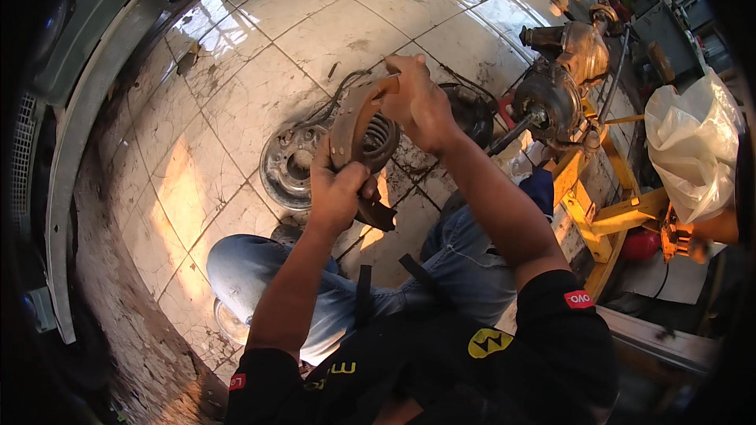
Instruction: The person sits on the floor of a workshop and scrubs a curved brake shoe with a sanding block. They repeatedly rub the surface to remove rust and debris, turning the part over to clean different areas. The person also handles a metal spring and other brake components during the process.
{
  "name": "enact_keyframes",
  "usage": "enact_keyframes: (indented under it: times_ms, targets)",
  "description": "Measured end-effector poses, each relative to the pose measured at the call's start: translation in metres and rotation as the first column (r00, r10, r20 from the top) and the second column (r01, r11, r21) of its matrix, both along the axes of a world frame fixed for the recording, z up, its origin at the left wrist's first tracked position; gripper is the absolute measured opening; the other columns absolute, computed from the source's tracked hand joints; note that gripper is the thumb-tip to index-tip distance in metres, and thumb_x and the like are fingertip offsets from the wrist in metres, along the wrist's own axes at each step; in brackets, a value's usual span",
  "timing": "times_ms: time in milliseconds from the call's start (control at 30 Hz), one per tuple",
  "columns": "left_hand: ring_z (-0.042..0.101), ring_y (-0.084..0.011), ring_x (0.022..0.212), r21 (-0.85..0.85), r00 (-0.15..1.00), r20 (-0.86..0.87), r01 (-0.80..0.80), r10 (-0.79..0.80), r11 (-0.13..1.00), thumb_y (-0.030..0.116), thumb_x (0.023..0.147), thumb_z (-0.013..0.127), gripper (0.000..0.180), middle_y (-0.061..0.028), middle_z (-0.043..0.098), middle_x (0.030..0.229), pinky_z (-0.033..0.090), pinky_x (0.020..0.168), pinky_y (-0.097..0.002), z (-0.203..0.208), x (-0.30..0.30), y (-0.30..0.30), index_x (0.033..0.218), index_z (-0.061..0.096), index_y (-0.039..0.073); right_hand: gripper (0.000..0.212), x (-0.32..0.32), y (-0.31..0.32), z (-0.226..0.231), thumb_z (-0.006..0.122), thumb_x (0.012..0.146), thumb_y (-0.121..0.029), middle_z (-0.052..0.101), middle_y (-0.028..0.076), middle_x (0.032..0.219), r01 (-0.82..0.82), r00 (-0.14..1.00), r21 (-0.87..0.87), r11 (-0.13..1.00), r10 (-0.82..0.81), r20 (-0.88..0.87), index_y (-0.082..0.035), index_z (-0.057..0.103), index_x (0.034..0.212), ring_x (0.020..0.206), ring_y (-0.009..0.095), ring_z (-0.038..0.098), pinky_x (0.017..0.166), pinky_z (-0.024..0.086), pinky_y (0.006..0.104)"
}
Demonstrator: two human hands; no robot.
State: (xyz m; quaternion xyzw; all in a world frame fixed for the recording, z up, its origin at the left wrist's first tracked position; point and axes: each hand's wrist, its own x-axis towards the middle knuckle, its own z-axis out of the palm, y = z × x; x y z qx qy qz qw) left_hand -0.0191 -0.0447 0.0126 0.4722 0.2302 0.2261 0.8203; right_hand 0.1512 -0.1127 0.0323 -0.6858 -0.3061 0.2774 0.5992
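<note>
In my left hand is a curved, rust-brown brake shoe, raised above the floor. The fingers are closed round its lower part, and its dark lower end points toward my knees. My right hand is at the shoe's upper end, fingers stretched out and palm side against it or very close. Part of that end is hidden by the hand. Below and behind the shoe, a coil spring shows through its curve. Beside it, a round, dirty metal hub plate lies on the tiles.
A dark round drum part with a cable lies beyond my right forearm. At right, a greasy axle assembly rests on a yellow stand, near a clear plastic bag. A grey metal panel runs along the left over tiled floor.
</note>
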Motion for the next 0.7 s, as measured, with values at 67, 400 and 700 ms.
enact_keyframes:
  times_ms: [67, 400, 700]
  targets:
    - [0.05, -0.0155, 0.052, 0.097, 1.0, -0.013, -0.005, 0.006, 0.995, -0.001, 0.076, 0.049, 0.045, -0.008, 0.055, 0.08, 0.047, 0.048, -0.0325, -0.003, 0.003, -0.002, 0.121, 0.047, 0.003, 0.041, 0.002, 0.0, -0.001, 0.036, 0.104, -0.028, 0.058, 0.015, 0.122, 0.016, 0.969, 0.118, 0.993, 0.013, -0.245, -0.002, 0.042, 0.135, 0.109, 0.024, 0.058, 0.097, 0.046, 0.0339]
    - [0.056, -0.0129, 0.059, 0.759, 0.989, -0.09, -0.007, 0.115, 0.651, 0.004, 0.071, 0.06, 0.053, -0.0055, 0.058, 0.084, 0.049, 0.057, -0.0281, -0.015, 0.009, -0.002, 0.122, 0.048, 0.0, 0.06, 0.017, 0.007, -0.014, 0.017, 0.105, -0.046, 0.063, 0.014, 0.108, 0.22, 0.718, 0.182, 0.958, -0.033, -0.695, -0.004, 0.055, 0.122, 0.102, 0.024, 0.061, 0.088, 0.053, 0.0348]
    - [0.047, -0.015, 0.054, -0.085, 0.995, -0.064, 0.069, -0.074, 0.994, 0.002, 0.075, 0.048, 0.042, -0.0067, 0.051, 0.078, 0.047, 0.053, -0.036, 0.001, 0.005, 0.007, 0.117, 0.05, 0.006, 0.071, 0.022, 0.001, -0.003, 0.008, 0.103, -0.05, 0.062, 0.015, 0.118, 0.126, 0.589, 0.235, 0.964, 0.118, -0.799, -0.002, 0.053, 0.129, 0.109, 0.026, 0.06, 0.092, 0.051, 0.0351]
